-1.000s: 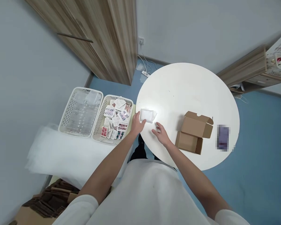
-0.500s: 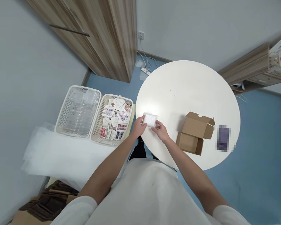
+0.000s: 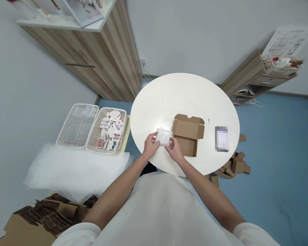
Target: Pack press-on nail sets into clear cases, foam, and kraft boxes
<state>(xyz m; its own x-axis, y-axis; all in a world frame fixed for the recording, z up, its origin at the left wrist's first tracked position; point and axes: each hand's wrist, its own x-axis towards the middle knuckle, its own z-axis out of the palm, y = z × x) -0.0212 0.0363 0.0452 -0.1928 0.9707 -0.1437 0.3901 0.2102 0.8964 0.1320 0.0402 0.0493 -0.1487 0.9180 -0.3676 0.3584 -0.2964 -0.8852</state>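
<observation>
Holds a flat white packet (image 3: 163, 137) in both hands, directly between the two sets of fingertips, over the near-left part of a round white table (image 3: 179, 92). Pinches its left edge with the left hand (image 3: 151, 147), bending the fingers round the side and laying the thumb at the near-left corner. Pinches its right edge with the right hand (image 3: 175, 150), with bent fingers at the side and thumb at the near corner. Cannot tell of any contact between packet and tabletop. Has an open cardboard box (image 3: 187, 129) just right of the right fingers, with its lid folded back and its near-left part hidden behind the right hand. Has a pixelated rectangular item (image 3: 222, 139) well to the right of the same fingers, near the table's edge. Well left of the left fingers, off the table, has a white basket (image 3: 93, 140) of printed cards (image 3: 110, 130), and farther left a second basket (image 3: 66, 128) of clear plastic pieces (image 3: 79, 128). Has translucent white sheets (image 3: 74, 171) nearer the body, left of the left fingers, and stacked cardboard pieces (image 3: 53, 215) nearer still.
</observation>
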